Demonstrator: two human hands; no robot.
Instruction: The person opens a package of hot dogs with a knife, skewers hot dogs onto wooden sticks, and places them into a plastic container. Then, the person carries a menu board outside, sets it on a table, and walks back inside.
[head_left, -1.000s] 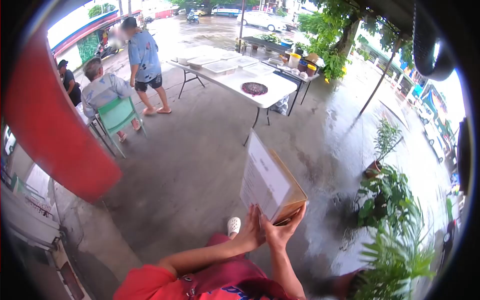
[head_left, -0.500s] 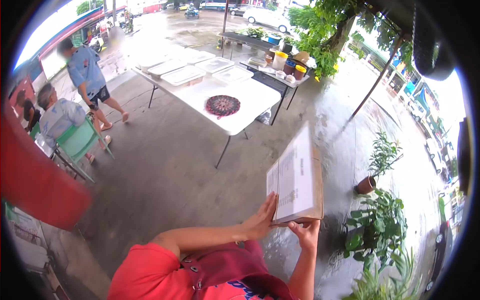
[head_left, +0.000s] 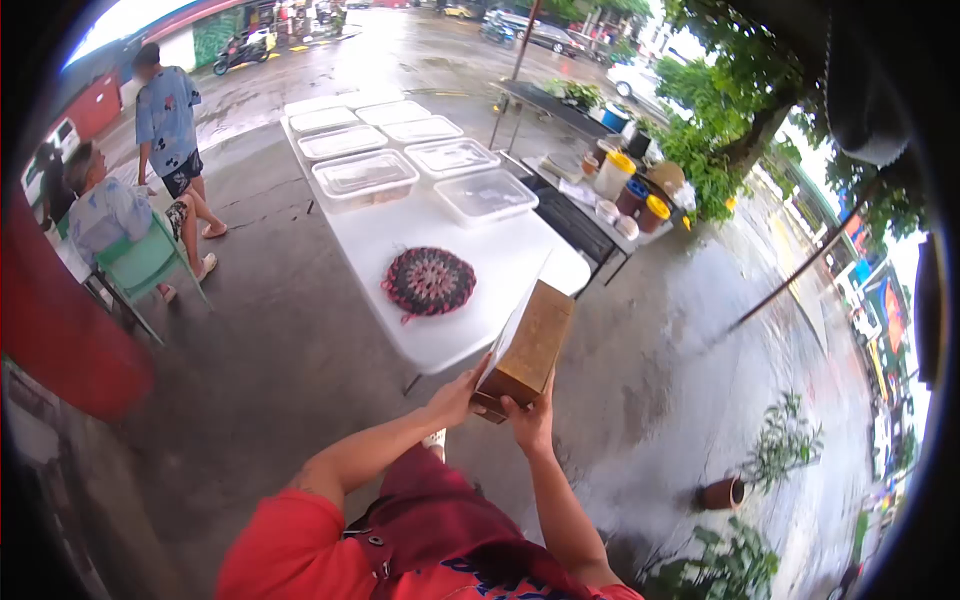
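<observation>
Both my hands grip a brown box (head_left: pixel 534 345) that is tilted in front of my body. My left hand (head_left: pixel 456 398) presses against its left side, beside a white sheet (head_left: pixel 505 335) seen nearly edge-on. On the lower right, my right hand (head_left: pixel 531 418) holds the box with the thumb on its near end. Just past the box stands a white table (head_left: pixel 350 235). On it lies a round crocheted mat (head_left: pixel 430 282) in dark red, pink and grey. Several lidded clear plastic containers (head_left: pixel 487 195) cover the table's far part.
A side table (head_left: pixel 590 205) carries tubs with yellow lids (head_left: pixel 652 214). To the left, one person sits in a green chair (head_left: pixel 150 255) and another person (head_left: pixel 168 115) stands. A red post (head_left: pixel 75 340) is near on the left. Potted plants (head_left: pixel 722 492) stand on the right.
I have come closer to the white table with the box. The box has turned, so its brown side now faces me and the sheet's print is out of sight. The standing person has turned away.
</observation>
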